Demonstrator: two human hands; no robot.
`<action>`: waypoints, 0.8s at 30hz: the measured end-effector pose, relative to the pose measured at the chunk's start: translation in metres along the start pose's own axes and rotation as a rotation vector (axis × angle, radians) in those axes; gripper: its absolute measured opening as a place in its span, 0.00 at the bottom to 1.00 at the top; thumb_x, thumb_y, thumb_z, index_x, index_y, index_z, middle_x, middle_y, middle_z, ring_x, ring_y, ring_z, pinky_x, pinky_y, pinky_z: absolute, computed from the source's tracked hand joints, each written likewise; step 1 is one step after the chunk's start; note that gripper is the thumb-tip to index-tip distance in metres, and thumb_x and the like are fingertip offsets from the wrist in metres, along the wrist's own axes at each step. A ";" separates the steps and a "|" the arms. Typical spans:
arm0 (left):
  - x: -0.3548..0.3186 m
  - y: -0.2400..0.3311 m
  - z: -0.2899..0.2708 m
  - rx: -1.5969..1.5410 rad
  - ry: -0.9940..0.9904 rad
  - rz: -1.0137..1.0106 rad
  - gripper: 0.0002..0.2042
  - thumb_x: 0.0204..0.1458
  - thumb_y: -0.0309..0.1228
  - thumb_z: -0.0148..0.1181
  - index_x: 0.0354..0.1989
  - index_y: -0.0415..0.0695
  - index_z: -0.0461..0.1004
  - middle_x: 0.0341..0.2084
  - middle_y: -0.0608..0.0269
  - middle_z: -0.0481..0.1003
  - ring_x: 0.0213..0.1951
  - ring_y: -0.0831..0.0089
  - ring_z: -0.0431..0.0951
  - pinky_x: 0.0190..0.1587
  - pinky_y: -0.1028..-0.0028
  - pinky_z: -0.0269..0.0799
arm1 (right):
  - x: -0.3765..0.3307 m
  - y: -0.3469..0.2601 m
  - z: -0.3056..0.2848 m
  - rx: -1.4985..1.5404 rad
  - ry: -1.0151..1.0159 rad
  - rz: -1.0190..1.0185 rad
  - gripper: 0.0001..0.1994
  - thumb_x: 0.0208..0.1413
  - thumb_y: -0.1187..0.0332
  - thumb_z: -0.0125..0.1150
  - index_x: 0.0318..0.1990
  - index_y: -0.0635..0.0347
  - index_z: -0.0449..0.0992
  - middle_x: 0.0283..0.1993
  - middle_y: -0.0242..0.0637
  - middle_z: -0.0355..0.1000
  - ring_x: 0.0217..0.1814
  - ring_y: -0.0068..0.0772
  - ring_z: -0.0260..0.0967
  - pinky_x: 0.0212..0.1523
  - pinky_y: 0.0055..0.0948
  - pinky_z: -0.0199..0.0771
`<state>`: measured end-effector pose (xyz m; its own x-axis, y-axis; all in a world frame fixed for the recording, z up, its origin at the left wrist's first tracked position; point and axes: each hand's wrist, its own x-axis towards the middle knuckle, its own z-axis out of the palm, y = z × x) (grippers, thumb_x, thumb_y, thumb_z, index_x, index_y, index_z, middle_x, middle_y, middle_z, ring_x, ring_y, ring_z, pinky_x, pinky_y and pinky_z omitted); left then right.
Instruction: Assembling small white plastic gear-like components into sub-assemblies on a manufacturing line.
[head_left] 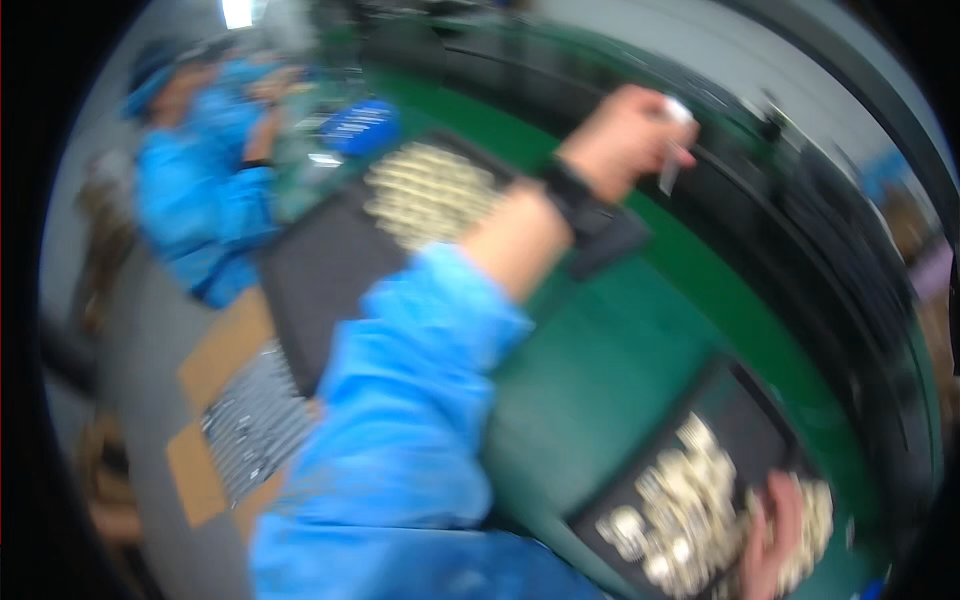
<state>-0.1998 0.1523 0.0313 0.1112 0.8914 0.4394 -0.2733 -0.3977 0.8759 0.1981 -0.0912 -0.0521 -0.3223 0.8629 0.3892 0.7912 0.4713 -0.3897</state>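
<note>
My left hand (625, 140) is raised over the far side of the green bench, its fingers closed on a small white piece (678, 110). A thin pale part hangs just below the fingertips; blur hides its exact kind. A black band circles that wrist. At lower right, my right hand (772, 540) is over a dark tray (745, 400) heaped with small cream-coloured parts (690, 500). Its fingers look stretched and apart, though blurred, and parts lie on both sides of them.
A larger dark tray (325, 270) holds rows of cream parts (430, 190). Beside it stands an open cardboard box (195, 470) with grey contents. A blue oval sign (360, 127) stands beyond the tray. A co-worker in blue (195, 190) works at far left. Black equipment (800, 230) borders the bench.
</note>
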 end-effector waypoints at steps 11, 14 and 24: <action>-0.106 -0.026 0.174 -0.749 -0.349 -0.447 0.24 0.63 0.42 0.45 0.59 0.36 0.61 0.43 0.48 0.74 0.47 0.58 0.76 0.54 0.62 0.71 | 0.030 -0.017 -0.012 0.000 -0.120 -0.066 0.19 0.47 0.77 0.61 0.50 0.61 0.73 0.50 0.43 0.71 0.49 0.46 0.68 0.48 0.37 0.71; -0.125 -0.040 0.178 -0.913 -0.401 -0.562 0.25 0.62 0.45 0.45 0.58 0.35 0.61 0.40 0.49 0.74 0.43 0.61 0.77 0.49 0.62 0.72 | 0.033 -0.013 0.014 -0.031 -0.155 -0.107 0.18 0.49 0.76 0.57 0.50 0.59 0.72 0.52 0.42 0.69 0.50 0.45 0.66 0.50 0.37 0.71; -0.139 -0.050 0.187 -0.956 -0.389 -0.725 0.28 0.61 0.50 0.43 0.54 0.33 0.66 0.31 0.51 0.74 0.32 0.66 0.74 0.35 0.68 0.70 | 0.029 0.001 0.007 0.005 -0.103 -0.107 0.20 0.47 0.74 0.60 0.50 0.60 0.72 0.43 0.43 0.68 0.44 0.45 0.65 0.47 0.38 0.68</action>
<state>-0.0226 0.0070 -0.0361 0.7534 0.6511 0.0914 -0.5947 0.6156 0.5170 0.1857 -0.0645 -0.0473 -0.4565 0.8218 0.3409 0.7469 0.5621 -0.3551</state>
